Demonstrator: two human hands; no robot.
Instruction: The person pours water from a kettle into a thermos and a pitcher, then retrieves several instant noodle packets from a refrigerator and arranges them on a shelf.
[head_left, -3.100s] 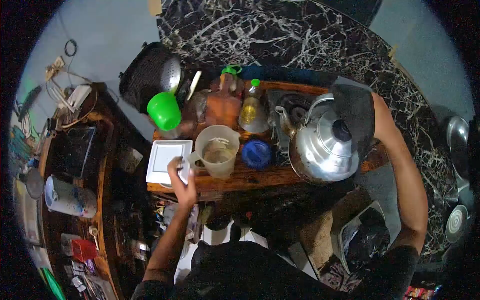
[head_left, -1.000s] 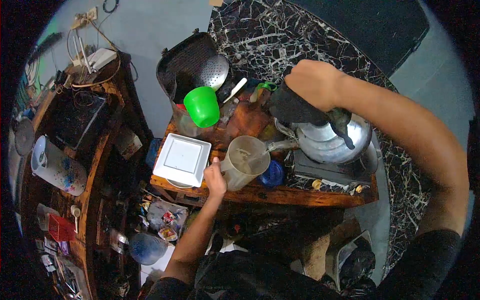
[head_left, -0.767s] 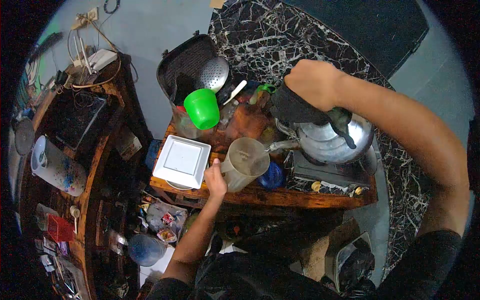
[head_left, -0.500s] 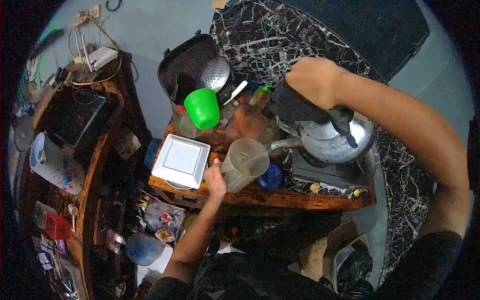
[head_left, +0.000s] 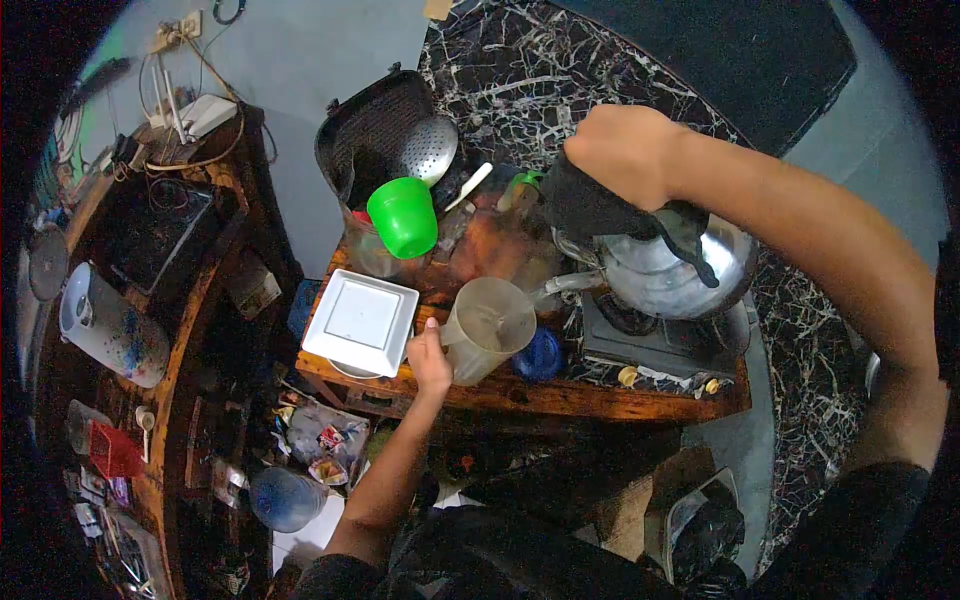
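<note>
My left hand (head_left: 430,360) is closed on the handle of a clear plastic pitcher (head_left: 490,325) at the table's front edge. High on the right, my right hand (head_left: 628,155) grips a black cloth (head_left: 590,205) at the top of a silver kettle (head_left: 680,265); the cloth hides the kettle's handle. The kettle tilts left above the stove (head_left: 640,340), its spout over the pitcher's rim. Steam or blur hangs behind the pitcher. Left of the pitcher lies a square white lid (head_left: 362,320) on a container.
A green cup (head_left: 403,217) stands before a dark basket (head_left: 375,125) holding a perforated ladle (head_left: 430,150). A blue lid (head_left: 539,355) lies right of the pitcher. On the left, a wooden shelf (head_left: 195,345) carries a white container (head_left: 115,325) and a red basket (head_left: 115,448).
The kettle has risen slightly and moved a little right, showing more of the stove beneath it. My right hand has shifted slightly up. My left hand and the pitcher are nearly unmoved.
</note>
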